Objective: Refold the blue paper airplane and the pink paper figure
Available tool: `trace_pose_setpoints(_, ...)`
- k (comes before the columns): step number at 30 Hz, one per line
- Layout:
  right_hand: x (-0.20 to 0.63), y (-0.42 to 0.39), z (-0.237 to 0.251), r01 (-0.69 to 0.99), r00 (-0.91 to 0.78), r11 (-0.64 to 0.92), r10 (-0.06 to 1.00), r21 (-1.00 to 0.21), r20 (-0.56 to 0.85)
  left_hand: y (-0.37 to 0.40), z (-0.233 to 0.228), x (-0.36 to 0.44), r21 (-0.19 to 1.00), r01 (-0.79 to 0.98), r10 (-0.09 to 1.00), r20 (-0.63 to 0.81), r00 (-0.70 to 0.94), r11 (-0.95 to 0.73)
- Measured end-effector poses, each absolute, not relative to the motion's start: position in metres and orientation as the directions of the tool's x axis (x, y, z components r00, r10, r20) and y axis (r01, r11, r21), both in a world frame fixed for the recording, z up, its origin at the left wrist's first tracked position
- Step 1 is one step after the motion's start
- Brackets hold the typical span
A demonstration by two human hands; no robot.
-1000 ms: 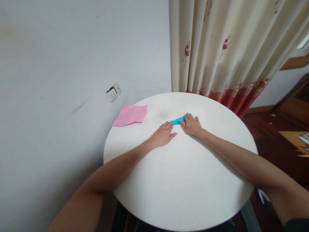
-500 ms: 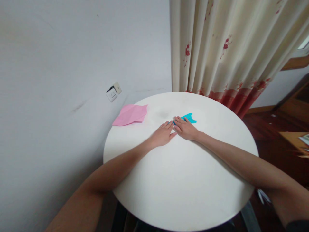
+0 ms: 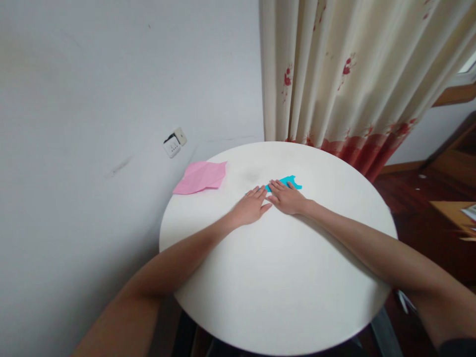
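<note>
A folded piece of blue paper (image 3: 293, 182) lies flat on the white round table (image 3: 282, 277), with a notched right end. My left hand (image 3: 251, 205) rests palm down over its left part, fingers stretched out. Beside it, my right hand (image 3: 285, 196) lies flat across the paper's middle, fingers extended and thumb toward the left hand. Much of the paper is hidden beneath both hands.
A creased pink paper sheet (image 3: 201, 177) lies at the table's far left edge. The wall with a socket (image 3: 172, 147) is close on the left. A flowered curtain (image 3: 320, 99) hangs behind the table. A wooden surface (image 3: 451, 213) stands at the right.
Both hands stay nearly in place on the blue paper. Its notched right end looks slightly flatter and narrower than before.
</note>
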State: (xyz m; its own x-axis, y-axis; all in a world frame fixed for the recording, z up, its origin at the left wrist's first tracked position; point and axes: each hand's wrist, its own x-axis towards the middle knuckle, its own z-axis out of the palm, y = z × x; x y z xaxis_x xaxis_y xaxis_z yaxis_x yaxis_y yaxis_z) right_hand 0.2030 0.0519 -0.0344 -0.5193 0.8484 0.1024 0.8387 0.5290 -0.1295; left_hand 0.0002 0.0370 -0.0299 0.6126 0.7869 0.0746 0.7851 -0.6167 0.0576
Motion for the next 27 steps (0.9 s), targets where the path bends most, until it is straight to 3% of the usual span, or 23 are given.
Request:
trace_pose_setpoints(10, 0.221, 0.069, -0.039, 0.963, -0.199, 0.212, 0.976, -0.167, 0.091, 0.034, -0.027, 0.0, 0.044, 0.791, 0.792, 0.046, 0.609, -0.61)
trace_pose_setpoints(15, 0.22, 0.072, -0.044, 0.973, -0.093, 0.137, 0.97, -0.186, 0.225, 0.034, -0.028, 0.0, 0.037, 0.787, 0.787, 0.062, 0.614, -0.616)
trace_pose_setpoints(17, 0.216, 0.068, -0.042, 0.963, -0.128, 0.193, 0.943, -0.189, 0.307, 0.035, -0.029, -0.001, 0.038, 0.785, 0.786, 0.066, 0.615, -0.618)
trace_pose_setpoints(20, 0.207, 0.06, -0.038, 0.9, -0.318, 0.398, 0.879, -0.177, 0.356, 0.036, -0.03, -0.001, 0.043, 0.782, 0.782, 0.075, 0.619, -0.622)
trace_pose_setpoints(23, 0.198, 0.053, -0.036, 0.798, -0.513, 0.574, 0.808, -0.186, 0.291, 0.036, -0.029, 0.0, 0.059, 0.778, 0.78, 0.086, 0.62, -0.625)
trace_pose_setpoints(27, 0.196, 0.053, -0.039, 0.76, -0.581, 0.609, 0.794, -0.228, 0.182, 0.036, -0.028, 0.001, 0.081, 0.775, 0.779, 0.091, 0.62, -0.627)
